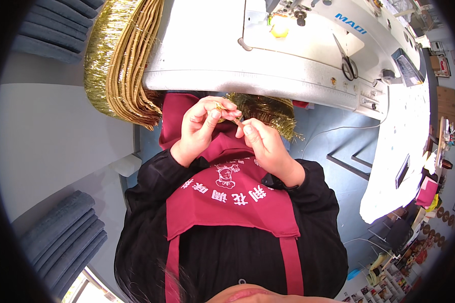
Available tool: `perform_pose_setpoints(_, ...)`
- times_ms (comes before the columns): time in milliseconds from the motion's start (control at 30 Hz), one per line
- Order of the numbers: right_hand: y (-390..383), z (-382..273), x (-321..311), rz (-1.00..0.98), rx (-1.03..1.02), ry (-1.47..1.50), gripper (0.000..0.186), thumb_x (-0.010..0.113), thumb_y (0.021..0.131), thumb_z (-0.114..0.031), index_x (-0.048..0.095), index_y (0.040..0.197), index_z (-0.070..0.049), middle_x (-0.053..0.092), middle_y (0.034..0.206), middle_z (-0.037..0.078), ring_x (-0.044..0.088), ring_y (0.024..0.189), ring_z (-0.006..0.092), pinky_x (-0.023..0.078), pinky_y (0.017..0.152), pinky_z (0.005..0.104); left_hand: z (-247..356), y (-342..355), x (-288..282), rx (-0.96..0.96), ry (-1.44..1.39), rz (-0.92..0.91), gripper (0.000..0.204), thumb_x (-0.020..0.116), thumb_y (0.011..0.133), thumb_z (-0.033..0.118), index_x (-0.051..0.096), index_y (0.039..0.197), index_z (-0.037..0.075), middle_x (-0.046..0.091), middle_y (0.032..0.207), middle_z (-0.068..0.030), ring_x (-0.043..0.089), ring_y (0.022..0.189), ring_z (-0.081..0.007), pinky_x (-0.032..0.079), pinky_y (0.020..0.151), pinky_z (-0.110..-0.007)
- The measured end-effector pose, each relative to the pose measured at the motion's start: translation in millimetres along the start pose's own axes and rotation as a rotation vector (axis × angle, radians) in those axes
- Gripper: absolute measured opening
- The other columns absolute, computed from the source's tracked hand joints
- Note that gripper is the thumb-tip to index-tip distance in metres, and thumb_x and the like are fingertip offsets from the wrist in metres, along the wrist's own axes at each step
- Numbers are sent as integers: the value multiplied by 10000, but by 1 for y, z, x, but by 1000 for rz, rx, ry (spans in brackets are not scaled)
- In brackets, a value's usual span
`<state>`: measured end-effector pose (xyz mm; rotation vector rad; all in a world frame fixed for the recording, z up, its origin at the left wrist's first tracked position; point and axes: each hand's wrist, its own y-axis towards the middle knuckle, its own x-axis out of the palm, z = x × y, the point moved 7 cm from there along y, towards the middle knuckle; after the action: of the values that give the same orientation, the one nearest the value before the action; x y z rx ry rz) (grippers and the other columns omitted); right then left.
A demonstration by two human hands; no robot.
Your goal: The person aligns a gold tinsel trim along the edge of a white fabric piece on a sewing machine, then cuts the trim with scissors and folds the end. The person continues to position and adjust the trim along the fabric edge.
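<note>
Both my hands are raised close together above my lap, in front of the sewing machine's edge. Between the thumb and fingers of my left hand [201,123] is a small gold piece [218,106], too small to name. My right hand [265,149] is closed in a pinch, its fingertips close to the left fingers. Something thin shows at that pinch, but I cannot make out what it is. Just beyond my hands, a bunch of gold tinsel fringe [268,112] hangs below the machine's front edge.
A thick folded stack of gold tinsel trim [129,65] stands at the left of the sewing machine bed [207,63]. Black-handled scissors [347,65] lie on the bed at right. Dark blue folded cloths [68,242] are at far left, and white fabric [397,166] drapes at right.
</note>
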<state>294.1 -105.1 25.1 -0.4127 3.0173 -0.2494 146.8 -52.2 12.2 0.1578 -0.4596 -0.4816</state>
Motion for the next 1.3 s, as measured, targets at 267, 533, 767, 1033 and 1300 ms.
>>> perform_pose_setpoints(267,-2,1,1,4,4,13,268,453,1074,-193,593,1033,31,674,880,136,658,814,233,508,769,332,0,0,-2,-1,6,2,135,463,1063,89,560,1079,-4,588,1203,-159,662,1093,-250,559,961,-398)
perform_pose_setpoints(533,-3,-4,0,45,-66,9,285,422,1085,-215,584,969,-10,428,661,-38,383,600,55,348,568,233,3,0,2,-12,82,-7,133,457,1058,64,574,1055,0,581,1181,-142,667,1069,-244,561,952,-396)
perform_pose_setpoints(767,-5,-1,-3,-10,24,10,284,442,1079,-208,601,1008,17,629,785,96,571,674,156,469,661,303,6,2,3,-22,228,-25,179,480,1065,153,558,1002,4,587,1155,-153,679,1051,-250,573,925,-386)
perform_pose_setpoints(1033,-2,7,3,5,45,119,289,430,1086,-220,597,981,-9,512,679,17,446,604,83,396,582,265,0,-1,5,-24,257,-6,169,478,1061,122,535,959,1,587,1118,-144,683,1002,-230,579,894,-371)
perform_pose_setpoints(1300,-3,14,13,-1,107,298,313,406,1098,-244,567,934,-31,427,649,-36,387,599,54,355,567,236,1,-2,6,10,289,72,157,521,1032,60,637,958,-17,653,1036,-120,670,913,-177,544,823,-300)
